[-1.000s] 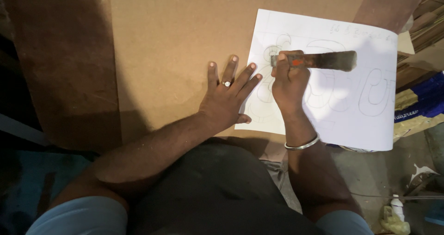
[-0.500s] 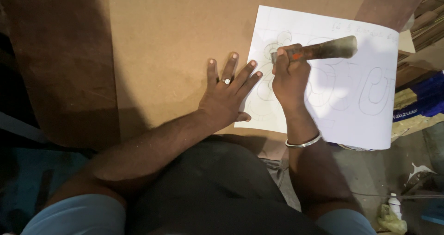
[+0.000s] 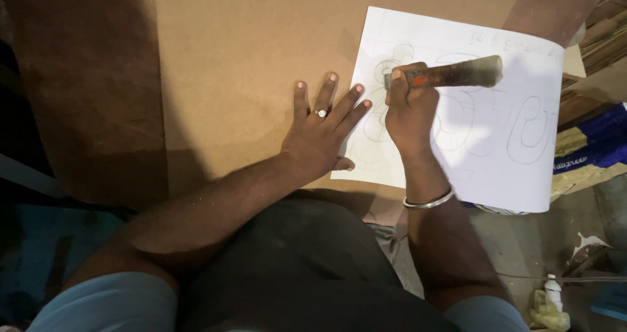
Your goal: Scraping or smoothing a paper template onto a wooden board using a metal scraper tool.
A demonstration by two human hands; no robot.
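Right hand (image 3: 410, 113) fisted round tool handle (image 3: 450, 74) (stiff, looks weighty, grip mid-shaft); left hand (image 3: 323, 132) flat, fingers spread, pinning thin, floppy paper (image 3: 496, 162).

Board (image 3: 261, 57), upper centre of frame: matt brown fibreboard, smooth, no gloss. Sheet (image 3: 496, 155), upper right: white paper, matt, faint pencil outlines, lower edge slightly curled. Tool (image 3: 450, 74) in right hand (image 3: 408, 116), upper right: handle looks like worn wood, dull and grimy, one small red patch. Ring (image 3: 321, 113) on left hand (image 3: 320, 136), centre: shiny metal. Bangle (image 3: 428, 201), right wrist: polished metal, smooth. Sleeves (image 3: 98, 302), bottom edge: light blue cloth, matt.
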